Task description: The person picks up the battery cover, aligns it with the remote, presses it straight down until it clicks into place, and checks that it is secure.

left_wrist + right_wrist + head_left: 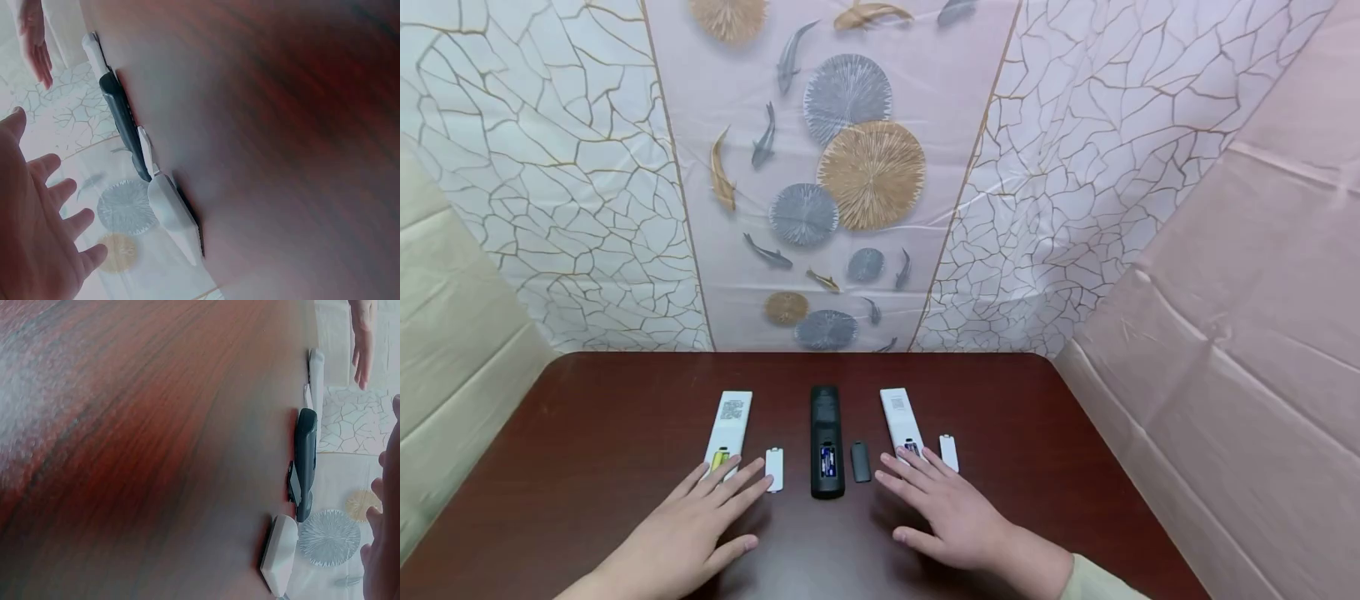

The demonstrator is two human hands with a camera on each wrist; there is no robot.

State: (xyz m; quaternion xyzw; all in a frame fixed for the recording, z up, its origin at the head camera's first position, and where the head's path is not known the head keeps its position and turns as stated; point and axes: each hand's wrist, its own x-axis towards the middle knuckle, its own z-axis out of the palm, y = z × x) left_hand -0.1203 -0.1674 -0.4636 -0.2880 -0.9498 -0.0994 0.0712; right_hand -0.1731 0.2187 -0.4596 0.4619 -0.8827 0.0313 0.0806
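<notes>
My left hand hovers above the table with fingers spread, overlapping the lower end of a white remote control in the head view. A yellow-green battery shows in that remote's open compartment. Beside it lies a white battery cover. In the middle, a black remote control lies back up with blue batteries in it, a dark grey cover to its right. My right hand, fingers extended and holding nothing, partly hides another white remote control with dark batteries. Its white cover lies to the right.
The dark reddish-brown table has rounded far corners. Behind it hangs a patterned cloth with fish and round leaf prints. Pale quilted panels stand along both sides.
</notes>
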